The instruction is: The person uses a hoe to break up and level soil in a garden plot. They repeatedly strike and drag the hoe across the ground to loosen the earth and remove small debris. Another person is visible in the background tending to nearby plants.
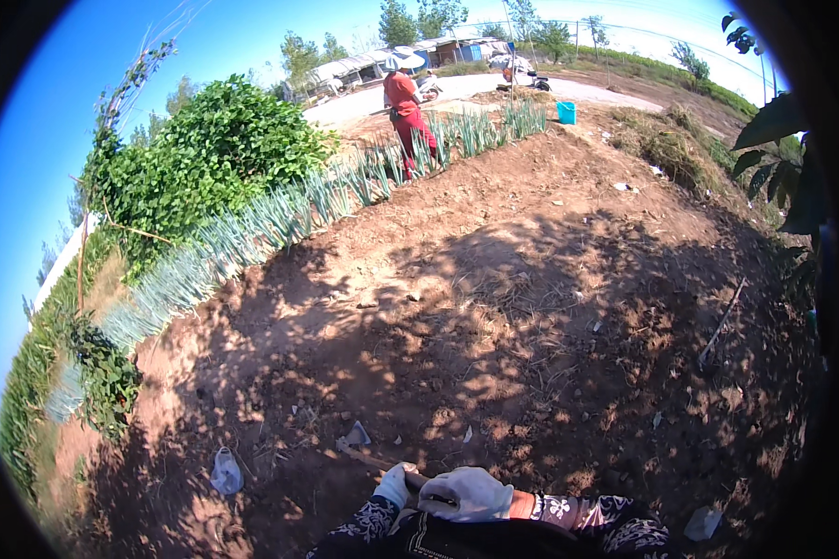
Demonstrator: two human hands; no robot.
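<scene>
A long-handled tool, apparently a hoe, slants away from me with its pale metal blade point(356, 434) on the soil. Its wooden handle point(367, 458) runs back to my body. My left hand point(396, 483), in a white work glove, is wrapped around the handle. Close beside it, my right hand point(472, 493), also gloved, is curled around the handle's near part. The far end of the handle is hidden by the right hand and my dark clothing. Bare brown soil point(363, 377) in dappled shade lies before me.
A white plastic bag point(226, 472) lies at left and a stick point(723, 321) at right. A row of green onions point(280, 216) crosses behind, beside leafy bushes point(217, 161). A person in red point(403, 98) stands among the onions. A turquoise bucket point(566, 112) stands farther off.
</scene>
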